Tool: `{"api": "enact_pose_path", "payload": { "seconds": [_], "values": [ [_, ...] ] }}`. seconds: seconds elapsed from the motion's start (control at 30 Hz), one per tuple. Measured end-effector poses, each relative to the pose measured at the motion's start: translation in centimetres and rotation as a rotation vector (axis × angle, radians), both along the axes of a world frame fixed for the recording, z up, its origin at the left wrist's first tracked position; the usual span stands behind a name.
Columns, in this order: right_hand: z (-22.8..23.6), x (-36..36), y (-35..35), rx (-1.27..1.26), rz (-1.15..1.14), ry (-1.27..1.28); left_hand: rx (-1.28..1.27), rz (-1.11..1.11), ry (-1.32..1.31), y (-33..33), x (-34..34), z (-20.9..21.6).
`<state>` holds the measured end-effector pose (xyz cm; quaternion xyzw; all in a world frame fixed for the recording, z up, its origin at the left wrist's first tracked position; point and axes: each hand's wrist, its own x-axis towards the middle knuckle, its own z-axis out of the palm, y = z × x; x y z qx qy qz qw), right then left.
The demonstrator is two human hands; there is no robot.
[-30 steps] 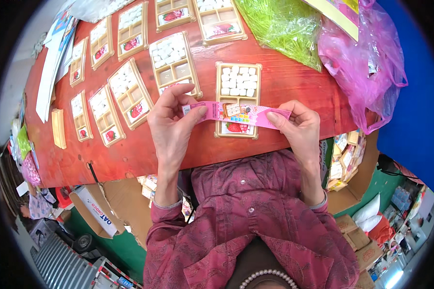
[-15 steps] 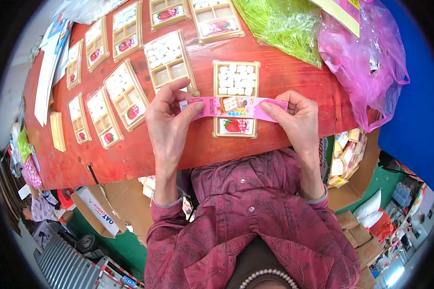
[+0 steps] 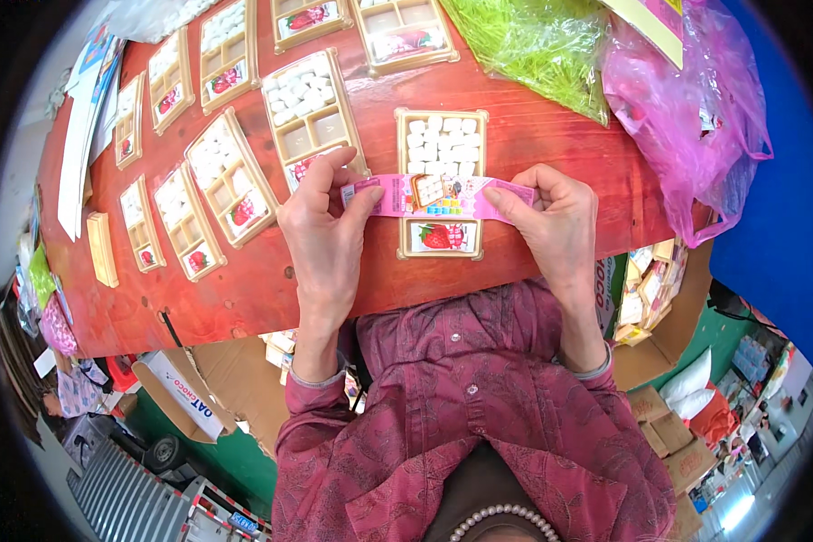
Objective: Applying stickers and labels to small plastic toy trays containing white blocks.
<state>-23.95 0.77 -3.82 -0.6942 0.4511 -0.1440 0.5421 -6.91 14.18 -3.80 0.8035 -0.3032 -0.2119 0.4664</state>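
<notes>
Between my two hands a pink printed paper band (image 3: 435,208) is stretched across the middle of a tan plastic tray (image 3: 440,256). My left hand (image 3: 323,244) pinches one end between thumb and fingers; my right hand (image 3: 560,230) pinches the other. Above the band, the tray's far compartment shows white marshmallows (image 3: 443,144) in rows. Below it lies a small packet with a strawberry picture (image 3: 443,237). The band hides the tray's middle. Whether it touches the tray, I cannot tell.
Several similar filled trays (image 3: 230,181) stand to the left and at the back of the red table (image 3: 533,126). A green-filled clear bag (image 3: 533,54) and a pink plastic bag (image 3: 686,117) lie far right. Cartons (image 3: 668,339) stand below the near edge.
The band has shifted slightly farther from me over the tray, with both hands still pinching its ends. The surrounding trays appear slightly displaced in the view.
</notes>
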Motion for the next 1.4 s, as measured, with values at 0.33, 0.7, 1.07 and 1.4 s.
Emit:
{"api": "enact_pose_path", "payload": {
  "seconds": [0.33,0.7,1.07,1.4],
  "values": [
    [1.4,0.1,0.4,-0.032,0.084,0.092,0.120,0.036,-0.189,1.9,-2.2,1.5],
    [1.3,1.3,4.1,-0.029,0.303,0.034,0.155,0.393,0.054,8.9,-5.3,1.4],
    [1.4,1.8,5.3,-0.072,0.360,0.057,-0.220,0.704,0.582,14.6,-9.4,0.5],
    [1.1,1.6,5.6,-0.128,0.384,0.012,-0.432,0.583,1.248,11.2,-10.1,-1.2]
  ]
}}
